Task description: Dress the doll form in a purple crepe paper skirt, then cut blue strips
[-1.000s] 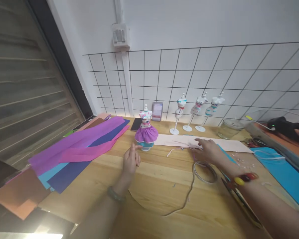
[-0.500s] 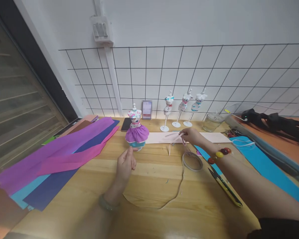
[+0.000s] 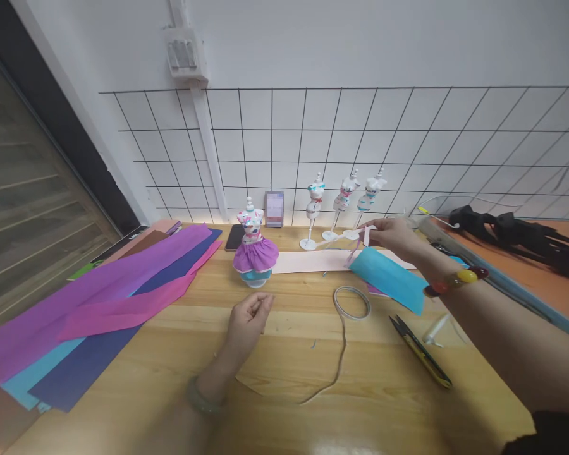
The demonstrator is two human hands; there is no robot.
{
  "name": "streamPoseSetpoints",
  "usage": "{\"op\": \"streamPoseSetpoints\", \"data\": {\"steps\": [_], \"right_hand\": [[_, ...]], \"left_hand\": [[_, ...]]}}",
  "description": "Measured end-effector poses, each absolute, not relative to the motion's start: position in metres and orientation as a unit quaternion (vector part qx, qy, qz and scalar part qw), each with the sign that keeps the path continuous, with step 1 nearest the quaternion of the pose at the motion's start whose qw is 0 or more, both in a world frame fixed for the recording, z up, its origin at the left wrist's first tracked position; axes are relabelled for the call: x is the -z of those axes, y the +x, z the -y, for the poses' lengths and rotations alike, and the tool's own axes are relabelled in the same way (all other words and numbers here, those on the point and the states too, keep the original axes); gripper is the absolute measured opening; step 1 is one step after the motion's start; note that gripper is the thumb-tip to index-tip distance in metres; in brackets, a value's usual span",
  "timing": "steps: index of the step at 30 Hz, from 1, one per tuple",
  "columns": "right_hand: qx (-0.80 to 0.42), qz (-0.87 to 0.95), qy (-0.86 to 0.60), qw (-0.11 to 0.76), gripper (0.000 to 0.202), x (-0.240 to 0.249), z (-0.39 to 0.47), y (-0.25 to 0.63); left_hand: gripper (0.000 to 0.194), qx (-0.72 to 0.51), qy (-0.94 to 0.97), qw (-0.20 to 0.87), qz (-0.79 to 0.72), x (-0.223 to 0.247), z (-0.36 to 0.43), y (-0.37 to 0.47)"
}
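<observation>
My left hand [image 3: 249, 325] is closed just in front of a small dress form [image 3: 255, 253] that wears a purple skirt over a blue layer; whatever its fingers may hold is too small to make out. Pinched in my right hand [image 3: 384, 234] are thin pale ribbons [image 3: 366, 236], near the bases of the standing forms. Below that hand a blue piece [image 3: 389, 278] lies across the pale pink strip [image 3: 308, 261]. A ring of cord [image 3: 352, 303] rests on the table, its tail curving toward me.
Several small white dress forms [image 3: 315, 202] stand at the back. Scissors [image 3: 421, 351] and a white object [image 3: 436, 330] lie at the right. Purple, navy and pink fabric strips [image 3: 123, 287] cover the left. A phone [image 3: 274, 209] leans on the wall.
My right hand has moved right and back with the ribbons. The blue pieces at the right have shifted, and one now overlaps the pink strip. My left hand has moved slightly right.
</observation>
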State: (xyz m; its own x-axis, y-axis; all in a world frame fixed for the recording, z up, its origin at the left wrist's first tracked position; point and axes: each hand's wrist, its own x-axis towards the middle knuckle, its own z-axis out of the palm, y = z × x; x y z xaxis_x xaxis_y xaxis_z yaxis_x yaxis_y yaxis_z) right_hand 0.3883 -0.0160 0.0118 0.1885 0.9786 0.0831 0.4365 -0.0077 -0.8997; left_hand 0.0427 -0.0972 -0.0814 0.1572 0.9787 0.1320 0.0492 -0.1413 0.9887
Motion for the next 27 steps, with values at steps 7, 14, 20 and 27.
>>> {"op": "streamPoseSetpoints", "data": {"steps": [7, 14, 20, 27], "right_hand": [[-0.305, 0.522, -0.672, 0.428, 0.009, -0.012, 0.041, 0.441], [-0.306, 0.705, -0.587, 0.253, 0.015, -0.008, 0.108, 0.341], [-0.192, 0.880, -0.390, 0.189, 0.021, -0.001, 0.160, 0.212], [-0.144, 0.827, -0.446, 0.311, 0.026, 0.006, 0.138, 0.220]], "left_hand": [[0.028, -0.470, 0.603, 0.453, -0.460, 0.083, 0.096, 0.042], [0.059, -0.495, 0.575, 0.548, -0.352, 0.072, 0.110, 0.052], [0.108, -0.375, 0.583, 0.680, -0.239, 0.060, 0.132, 0.055], [0.023, -0.293, 0.551, 0.733, -0.269, 0.070, 0.118, 0.050]]}}
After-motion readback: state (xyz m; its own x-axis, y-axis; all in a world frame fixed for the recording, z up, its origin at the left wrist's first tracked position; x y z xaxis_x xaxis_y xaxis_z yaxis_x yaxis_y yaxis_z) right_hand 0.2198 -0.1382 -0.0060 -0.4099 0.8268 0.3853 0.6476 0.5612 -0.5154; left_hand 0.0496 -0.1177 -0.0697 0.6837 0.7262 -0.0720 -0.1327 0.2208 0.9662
